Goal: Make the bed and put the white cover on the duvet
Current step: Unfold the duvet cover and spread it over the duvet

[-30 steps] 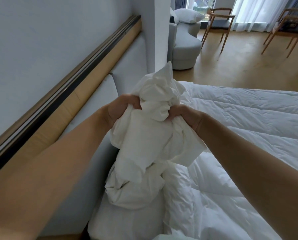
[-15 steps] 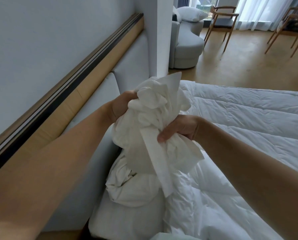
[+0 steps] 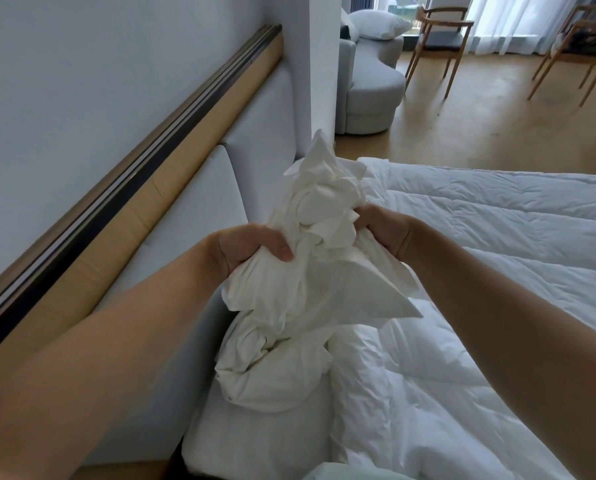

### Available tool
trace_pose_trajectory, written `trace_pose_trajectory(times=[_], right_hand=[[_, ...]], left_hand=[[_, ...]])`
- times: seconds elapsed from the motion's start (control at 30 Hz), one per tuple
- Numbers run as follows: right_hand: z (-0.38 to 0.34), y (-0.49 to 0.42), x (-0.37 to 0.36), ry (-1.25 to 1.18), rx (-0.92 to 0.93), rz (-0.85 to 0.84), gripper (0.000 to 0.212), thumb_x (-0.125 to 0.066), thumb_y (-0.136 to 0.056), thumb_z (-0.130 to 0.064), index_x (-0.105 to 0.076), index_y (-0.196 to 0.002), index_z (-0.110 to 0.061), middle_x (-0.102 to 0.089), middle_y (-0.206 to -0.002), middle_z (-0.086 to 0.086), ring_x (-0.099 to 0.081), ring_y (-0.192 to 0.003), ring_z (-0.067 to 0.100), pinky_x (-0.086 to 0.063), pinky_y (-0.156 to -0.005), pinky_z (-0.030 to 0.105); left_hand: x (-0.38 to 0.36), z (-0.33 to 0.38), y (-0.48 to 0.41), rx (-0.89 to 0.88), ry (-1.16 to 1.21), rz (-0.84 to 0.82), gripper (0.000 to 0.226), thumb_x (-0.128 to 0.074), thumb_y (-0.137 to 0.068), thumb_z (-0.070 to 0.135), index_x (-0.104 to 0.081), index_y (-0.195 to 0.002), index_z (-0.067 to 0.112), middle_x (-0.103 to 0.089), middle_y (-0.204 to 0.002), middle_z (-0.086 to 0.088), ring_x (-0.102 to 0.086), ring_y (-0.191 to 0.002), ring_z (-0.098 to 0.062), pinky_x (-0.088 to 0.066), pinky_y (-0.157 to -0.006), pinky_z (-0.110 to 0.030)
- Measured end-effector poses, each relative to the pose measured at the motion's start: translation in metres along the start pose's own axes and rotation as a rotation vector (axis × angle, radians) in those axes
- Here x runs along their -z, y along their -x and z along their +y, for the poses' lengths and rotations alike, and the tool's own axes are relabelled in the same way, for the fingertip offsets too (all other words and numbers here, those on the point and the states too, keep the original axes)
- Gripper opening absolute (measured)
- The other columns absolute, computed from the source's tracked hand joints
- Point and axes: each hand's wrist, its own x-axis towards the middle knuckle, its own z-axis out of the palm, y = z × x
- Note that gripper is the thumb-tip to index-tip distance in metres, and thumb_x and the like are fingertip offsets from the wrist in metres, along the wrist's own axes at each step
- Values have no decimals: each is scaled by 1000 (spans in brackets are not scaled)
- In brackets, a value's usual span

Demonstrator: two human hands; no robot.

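Observation:
A bunched white cover (image 3: 319, 268) hangs in front of me above the head of the bed. My left hand (image 3: 251, 245) grips its left side with curled fingers. My right hand (image 3: 384, 230) grips its right side, a little higher. The cover's lower folds rest on the mattress corner (image 3: 255, 441) by the headboard. The quilted white duvet (image 3: 497, 237) lies spread over the bed to the right, uncovered.
A padded grey headboard (image 3: 192, 216) with a wooden rail runs along the wall on the left. Beyond the bed stand a grey curved armchair (image 3: 369, 88) with a pillow and two wooden chairs (image 3: 438, 39) on the wooden floor by the curtains.
Both hands have shifted their grip along the bunched cover, gathering more of it. The left hand has dropped lower and the right hand has moved back up to the right side.

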Motion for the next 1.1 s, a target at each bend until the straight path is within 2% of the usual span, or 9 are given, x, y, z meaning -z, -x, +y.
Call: trace_pose_trajectory(times=[0.1,0.23,0.33,0.63,0.7,0.77,0.87,1.0,1.1], right_hand=[[-1,1,0,-20,-59,28,41,-60,-61,-4,-77,-97,-10,-74,-95,12,-73,-83,27,-62,-75,38],[1,5,-9,41,-228,10,35,-68,-67,-9,-79,-99,-17,-74,-101,13,-73,-88,28,-61,-81,43],[6,7,-19,132,-387,-81,38,-70,-75,-10,-72,-113,-16,-73,-114,15,-70,-102,32,-55,-94,49],[25,5,-21,-35,-184,-70,43,-67,-73,1,-68,-115,-9,-70,-111,16,-70,-100,34,-58,-89,50],[27,7,-17,-42,-159,-68,43,-63,-74,2,-69,-115,-9,-70,-111,16,-69,-99,33,-59,-89,49],[26,10,-12,-40,-145,-39,41,-61,-75,0,-72,-112,-12,-71,-109,15,-70,-97,31,-59,-89,47],[26,11,-7,-24,-142,-21,39,-59,-74,-2,-78,-104,-17,-72,-105,12,-71,-93,28,-59,-86,41],[30,6,1,-11,-139,23,40,-61,-69,-4,-77,-104,-14,-71,-105,15,-69,-92,30,-56,-87,44],[30,3,7,-48,-106,87,44,-56,-72,-4,-69,-113,-9,-69,-106,17,-67,-94,32,-55,-90,46]], left_hand=[[5,-3,-1,3,41,-26,69,-90,-52,13,-72,-118,8,-66,-119,-21,-64,-106,-41,-56,-92,-53],[8,8,1,-60,15,7,58,-71,-65,6,-65,-123,7,-68,-115,-20,-68,-101,-39,-60,-81,-47],[9,16,-5,-137,15,127,37,-60,-74,7,-65,-111,8,-74,-96,-11,-73,-85,-27,-61,-72,-37],[13,16,-8,-134,34,231,33,-55,-87,24,-62,-116,9,-72,-99,-11,-71,-86,-25,-60,-73,-36],[16,16,-3,-72,-25,228,46,-71,-79,30,-63,-120,11,-72,-106,-13,-71,-92,-28,-60,-77,-39],[17,15,1,29,-83,198,79,-95,-49,39,-67,-118,12,-73,-108,-15,-73,-93,-30,-60,-77,-40],[12,14,5,118,-44,85,93,-102,-26,46,-73,-108,13,-75,-104,-15,-75,-87,-29,-62,-69,-38],[14,12,4,162,-143,-19,93,-102,-47,29,-64,-129,9,-67,-126,-21,-67,-111,-39,-60,-82,-45],[5,11,-1,95,-211,-21,68,-84,-70,4,-60,-133,9,-66,-129,-20,-64,-118,-41,-58,-86,-47]])
